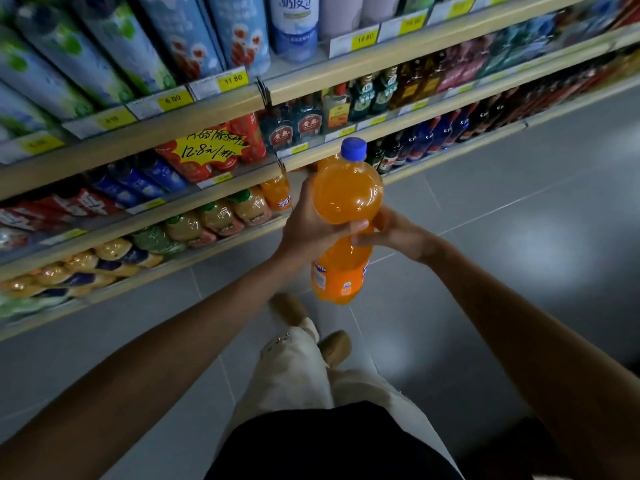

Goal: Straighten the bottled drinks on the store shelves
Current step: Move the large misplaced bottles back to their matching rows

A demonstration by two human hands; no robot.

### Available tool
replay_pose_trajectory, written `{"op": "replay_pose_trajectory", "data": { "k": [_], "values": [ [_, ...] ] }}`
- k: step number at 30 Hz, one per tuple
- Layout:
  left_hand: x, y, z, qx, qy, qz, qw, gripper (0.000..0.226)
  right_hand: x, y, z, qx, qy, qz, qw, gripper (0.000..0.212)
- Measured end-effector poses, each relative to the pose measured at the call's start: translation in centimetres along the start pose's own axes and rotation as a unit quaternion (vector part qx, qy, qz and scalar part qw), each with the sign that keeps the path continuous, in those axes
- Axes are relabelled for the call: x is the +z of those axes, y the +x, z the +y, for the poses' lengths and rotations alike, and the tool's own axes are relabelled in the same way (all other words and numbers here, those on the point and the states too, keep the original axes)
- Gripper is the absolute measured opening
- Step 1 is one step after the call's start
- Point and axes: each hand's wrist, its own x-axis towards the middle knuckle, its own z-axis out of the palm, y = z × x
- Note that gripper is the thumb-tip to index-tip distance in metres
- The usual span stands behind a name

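A large orange soda bottle (346, 199) with a blue cap is held upright in the aisle, just in front of the shelves. My left hand (308, 223) wraps round its waist from the left, thumb across the front. My right hand (398, 233) grips the same waist from the right, fingers behind the bottle. Another orange bottle (277, 192) stands on the low shelf just left of the held one, beside a gap in the row.
Shelf edges (207, 112) with yellow price tags run diagonally from lower left to upper right. Green-capped juice bottles (221, 216) fill the low shelf, dark glass bottles (426, 136) stand to the right. Grey tiled floor (519, 237) lies open on the right; my shoes are below.
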Motion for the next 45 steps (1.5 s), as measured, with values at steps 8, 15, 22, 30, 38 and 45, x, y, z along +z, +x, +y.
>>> {"op": "replay_pose_trajectory", "data": {
  "k": [8, 15, 22, 30, 38, 45],
  "values": [
    [0.4, 6.4, -2.4, -0.029, -0.063, -0.046, 0.996, 0.083, -3.2, 5.6, 1.6, -0.013, 0.016, -0.009, 1.000, 0.072],
    [5.4, 12.7, -13.5, -0.046, -0.093, -0.052, 0.993, 0.085, -5.8, 14.6, 12.4, -0.009, -0.032, 0.019, 0.999, 0.064],
    [10.2, 20.8, -28.9, -0.042, -0.121, -0.015, 0.992, 0.103, -7.1, 26.6, 25.9, -0.047, -0.042, 0.053, 0.997, 0.068],
    [11.8, 30.2, -42.0, -0.004, -0.115, 0.002, 0.993, 0.060, -7.7, 39.4, 36.0, -0.124, -0.013, 0.071, 0.990, 0.068],
    [11.6, 33.5, -43.2, 0.020, -0.168, 0.047, 0.984, 0.091, -9.6, 43.4, 35.7, -0.144, -0.006, 0.013, 0.989, 0.086],
    [10.1, 34.1, -42.0, 0.042, -0.192, 0.015, 0.980, 0.099, -8.7, 43.6, 34.1, -0.191, 0.000, 0.091, 0.977, 0.067]
  ]
}}
